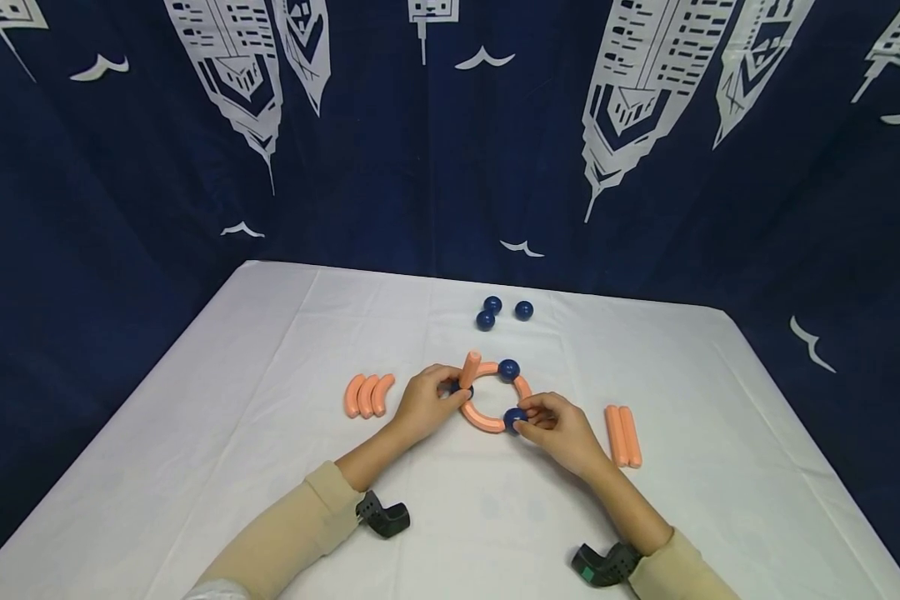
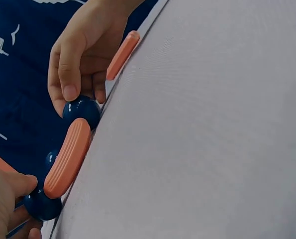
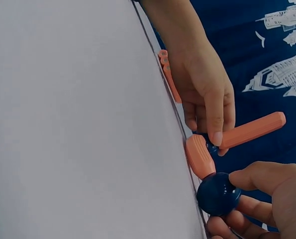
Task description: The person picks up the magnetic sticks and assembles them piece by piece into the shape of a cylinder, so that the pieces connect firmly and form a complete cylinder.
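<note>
A ring of curved orange pieces and blue balls lies on the table, with a long curved piece (image 1: 483,421) along its front. My left hand (image 1: 426,404) pinches the ring's left blue ball (image 2: 42,205), from which a straight orange stick (image 1: 470,370) rises, leaning slightly. Over at the front right, my right hand (image 1: 566,429) holds another blue ball (image 3: 219,194) between thumb and fingers. The third blue ball (image 1: 508,370) sits at the back of the ring, joined to a short curved piece (image 1: 522,387). Fingers partly hide the left ball in the head view.
Three loose blue balls (image 1: 485,321) lie beyond the ring. Three curved orange pieces (image 1: 365,396) are side by side on the left, and two straight orange sticks (image 1: 623,437) on the right. A white cloth covers the table (image 1: 450,533); a dark blue patterned curtain (image 1: 420,167) hangs behind.
</note>
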A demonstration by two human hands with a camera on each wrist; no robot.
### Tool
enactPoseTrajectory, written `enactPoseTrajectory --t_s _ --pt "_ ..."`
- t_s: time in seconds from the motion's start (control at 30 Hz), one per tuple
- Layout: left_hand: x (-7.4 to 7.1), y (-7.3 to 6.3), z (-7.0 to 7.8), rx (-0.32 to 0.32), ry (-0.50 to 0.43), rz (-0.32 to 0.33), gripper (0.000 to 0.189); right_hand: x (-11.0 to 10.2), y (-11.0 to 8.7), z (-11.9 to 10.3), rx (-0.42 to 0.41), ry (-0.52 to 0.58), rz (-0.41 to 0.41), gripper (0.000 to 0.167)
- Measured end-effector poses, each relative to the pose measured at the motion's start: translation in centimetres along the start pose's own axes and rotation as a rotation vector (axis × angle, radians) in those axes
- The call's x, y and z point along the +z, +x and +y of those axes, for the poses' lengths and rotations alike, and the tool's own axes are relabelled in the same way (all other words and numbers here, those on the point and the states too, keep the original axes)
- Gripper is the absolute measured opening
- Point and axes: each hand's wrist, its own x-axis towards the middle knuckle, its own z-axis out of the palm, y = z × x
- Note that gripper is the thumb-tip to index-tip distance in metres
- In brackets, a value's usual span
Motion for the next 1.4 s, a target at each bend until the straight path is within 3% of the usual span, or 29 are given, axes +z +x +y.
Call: enactPoseTrajectory --t_s 0.37,0.83,1.4 --pt "0.2 -0.1 -0.8 -0.002 -0.066 0.041 0.025 0.6 -0.7 -2.0 0.037 0.037 0.006 0.024" --pt "0.1 -0.2 -1.0 -0.025 -0.103 0.026 0.027 0.6 -0.4 -0.5 -0.003 0.047 0.008 0.024" --pt "0.2 -0.2 -1.3 -0.017 -0.11 0.022 0.026 -2.9 -0.7 -0.6 0.053 -0.037 0.057 0.023"
